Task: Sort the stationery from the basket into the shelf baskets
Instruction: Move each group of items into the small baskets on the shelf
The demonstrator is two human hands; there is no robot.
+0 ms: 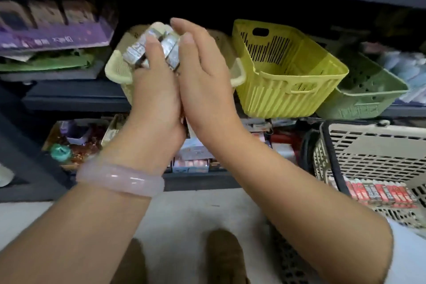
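The pale cream plastic shelf basket (116,69) lies mostly hidden behind both hands, only its rim and handles showing either side. The bundle of small silver-grey wrapped items (138,49) between the left hand (153,90) and right hand (202,71) is blurred, its print unreadable. Right of the right hand, the beige perforated floor basket (373,145) is cut by the frame edge.

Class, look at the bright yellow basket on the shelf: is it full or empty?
Empty as far as shows: the yellow basket is tilted toward the camera, and its slatted inner wall and bare floor are visible with nothing inside.
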